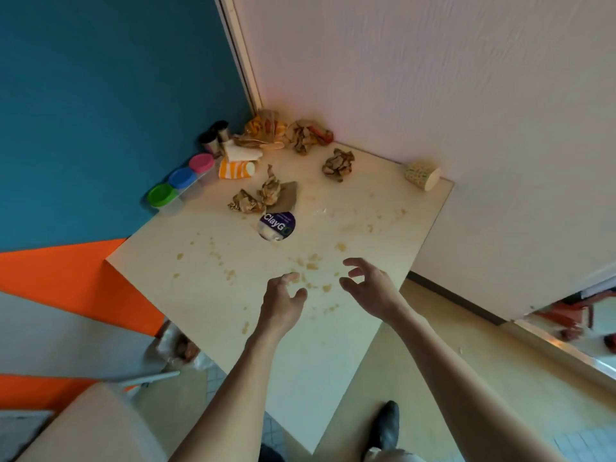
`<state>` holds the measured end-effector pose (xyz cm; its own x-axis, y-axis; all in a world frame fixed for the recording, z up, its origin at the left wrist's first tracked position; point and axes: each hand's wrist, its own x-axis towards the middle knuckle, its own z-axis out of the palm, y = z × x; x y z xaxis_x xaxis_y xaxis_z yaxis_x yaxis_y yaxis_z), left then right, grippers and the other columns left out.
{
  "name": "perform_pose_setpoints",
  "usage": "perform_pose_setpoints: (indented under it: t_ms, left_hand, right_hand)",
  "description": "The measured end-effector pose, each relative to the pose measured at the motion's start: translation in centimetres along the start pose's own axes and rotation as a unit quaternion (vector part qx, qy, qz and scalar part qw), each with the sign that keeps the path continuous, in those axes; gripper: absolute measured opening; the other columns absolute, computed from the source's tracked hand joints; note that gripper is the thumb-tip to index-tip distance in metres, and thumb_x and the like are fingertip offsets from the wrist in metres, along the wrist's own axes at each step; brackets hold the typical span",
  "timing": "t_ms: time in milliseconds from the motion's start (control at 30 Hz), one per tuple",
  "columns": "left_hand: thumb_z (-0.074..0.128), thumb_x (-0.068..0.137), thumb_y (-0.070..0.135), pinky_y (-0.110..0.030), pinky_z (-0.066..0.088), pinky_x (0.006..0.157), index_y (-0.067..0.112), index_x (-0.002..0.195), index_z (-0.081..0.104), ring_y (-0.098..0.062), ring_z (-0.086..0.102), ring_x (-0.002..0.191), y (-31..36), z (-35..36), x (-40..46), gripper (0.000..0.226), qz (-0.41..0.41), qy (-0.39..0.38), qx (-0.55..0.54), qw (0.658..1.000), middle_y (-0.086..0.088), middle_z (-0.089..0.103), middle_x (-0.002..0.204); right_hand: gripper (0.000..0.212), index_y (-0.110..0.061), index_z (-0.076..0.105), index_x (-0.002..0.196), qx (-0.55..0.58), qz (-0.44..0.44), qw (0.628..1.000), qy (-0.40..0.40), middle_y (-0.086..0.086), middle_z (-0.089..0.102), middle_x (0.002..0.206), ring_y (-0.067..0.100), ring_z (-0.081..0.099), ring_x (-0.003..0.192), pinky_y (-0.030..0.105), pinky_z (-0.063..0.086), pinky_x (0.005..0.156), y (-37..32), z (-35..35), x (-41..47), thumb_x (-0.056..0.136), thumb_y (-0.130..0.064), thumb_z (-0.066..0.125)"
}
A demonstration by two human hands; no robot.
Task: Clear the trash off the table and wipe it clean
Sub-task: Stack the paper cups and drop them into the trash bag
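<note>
The pale table [206,295] is spotted with brownish stains and crumbs [311,266]. Crumpled brown paper lies on it: one wad [338,164] toward the far right, two wads [258,196] nearer the middle, and a pile of wrappers [293,133] in the far corner. A purple ClayGo wipes pack [277,225] lies mid-table. A paper cup [422,175] lies tipped at the right edge, an orange striped cup [236,170] tipped near the left. My left hand [283,305] and my right hand [366,283] hover over the near stains, fingers loosely spread, holding nothing.
Three lidded tubs, green [161,195], blue [182,178] and pink [201,162], line the left edge by the teal wall. Two dark metal cups [215,138] stand behind them. A plastic bag with trash [181,350] sits on the floor left of the table. My shoe [386,425] is below.
</note>
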<state>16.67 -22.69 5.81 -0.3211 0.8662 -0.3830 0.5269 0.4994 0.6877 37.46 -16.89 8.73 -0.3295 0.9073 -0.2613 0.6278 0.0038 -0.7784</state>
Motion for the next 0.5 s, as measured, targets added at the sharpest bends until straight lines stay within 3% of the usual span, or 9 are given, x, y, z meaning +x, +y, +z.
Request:
perform_pose_setpoints:
  t_ms: [267, 500]
  left_hand:
    - [0.059, 0.095, 0.030, -0.040, 0.049, 0.103, 0.028, 0.134, 0.057, -0.021, 0.062, 0.112, 5.0, 3.8, 3.3, 0.040, -0.002, 0.043, -0.014, 0.999, 0.000, 0.046, 0.142]
    - [0.059, 0.097, 0.026, -0.039, 0.051, 0.099, 0.027, 0.133, 0.057, -0.021, 0.063, 0.106, 7.4, 5.3, 8.1, 0.036, -0.005, 0.084, -0.033, 0.996, -0.001, 0.044, 0.140]
  right_hand:
    - [0.044, -0.028, 0.052, 0.137, -0.010, -0.011, 1.000, -0.009, 0.002, 0.062, 0.126, 0.017, 0.064, 0.102, 0.034, 0.051, 0.092, 2.7, -5.2, 4.0, 0.095, -0.037, 0.060]
    - [0.044, -0.029, 0.053, 0.136, -0.026, -0.025, 0.999, -0.008, 0.001, 0.060, 0.126, 0.016, 0.064, 0.101, 0.028, 0.045, 0.087, 3.5, -7.4, 9.4, 0.094, -0.037, 0.062]
